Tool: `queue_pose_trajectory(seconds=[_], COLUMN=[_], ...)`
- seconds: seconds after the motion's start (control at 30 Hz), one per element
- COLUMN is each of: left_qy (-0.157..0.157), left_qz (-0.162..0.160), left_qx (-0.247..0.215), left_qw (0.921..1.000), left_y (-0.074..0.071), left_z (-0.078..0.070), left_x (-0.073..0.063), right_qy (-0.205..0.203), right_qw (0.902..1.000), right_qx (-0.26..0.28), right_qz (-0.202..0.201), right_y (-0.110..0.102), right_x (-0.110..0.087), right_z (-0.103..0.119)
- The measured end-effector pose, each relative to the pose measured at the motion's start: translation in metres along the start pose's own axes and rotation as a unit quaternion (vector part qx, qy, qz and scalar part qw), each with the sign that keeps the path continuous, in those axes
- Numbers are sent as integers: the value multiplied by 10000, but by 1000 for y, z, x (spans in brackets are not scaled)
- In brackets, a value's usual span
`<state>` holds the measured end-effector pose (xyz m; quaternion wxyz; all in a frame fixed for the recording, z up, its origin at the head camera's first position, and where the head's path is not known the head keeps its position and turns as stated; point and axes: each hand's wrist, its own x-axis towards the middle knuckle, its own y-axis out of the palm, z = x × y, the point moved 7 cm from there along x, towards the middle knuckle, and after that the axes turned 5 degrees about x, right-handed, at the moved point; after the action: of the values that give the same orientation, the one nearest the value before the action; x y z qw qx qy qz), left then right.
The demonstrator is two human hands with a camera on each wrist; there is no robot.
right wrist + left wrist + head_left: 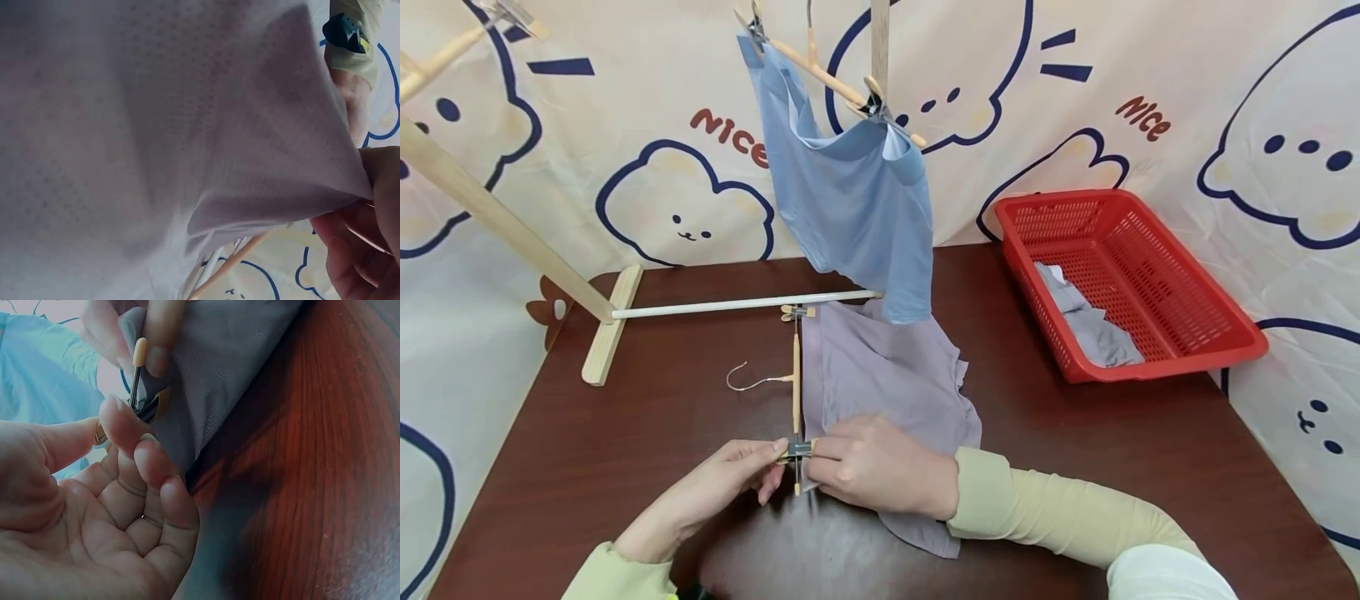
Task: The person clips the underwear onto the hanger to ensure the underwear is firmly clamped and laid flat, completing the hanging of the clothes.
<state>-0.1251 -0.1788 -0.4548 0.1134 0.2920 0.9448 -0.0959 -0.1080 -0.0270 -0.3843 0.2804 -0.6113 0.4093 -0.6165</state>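
Observation:
A pair of lilac shorts lies on the table with its waistband along a wooden clip hanger. My left hand pinches the hanger's near clip between thumb and forefinger; the other fingers curl loosely in the left wrist view. Just right of that clip, my right hand pinches the waistband corner of the shorts. The cloth stretches from those fingers across the right wrist view. At the waistband's other end sits the far clip. The hanger's metal hook points left.
Blue shorts hang by clips from another hanger above the table's back. A wooden rack with a slanting post and white crossbar stands behind. At right, a red basket contains grey cloth.

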Motion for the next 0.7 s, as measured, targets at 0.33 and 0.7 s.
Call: queue_pose_trajectory(seconds=[0.33,0.7], left_qy=[-21,-285], left_qz=[-7,316], left_qx=[-58,218], left_qw=[10000,9989], left_y=[6,1], left_z=[7,7], left_x=[-1,1], right_qy=[-18,236], right_qw=[9994,9959], right_qx=[343,838], right_qz=[-69,230], right_y=[4,5], right_x=[-2,1], right_z=[4,-3])
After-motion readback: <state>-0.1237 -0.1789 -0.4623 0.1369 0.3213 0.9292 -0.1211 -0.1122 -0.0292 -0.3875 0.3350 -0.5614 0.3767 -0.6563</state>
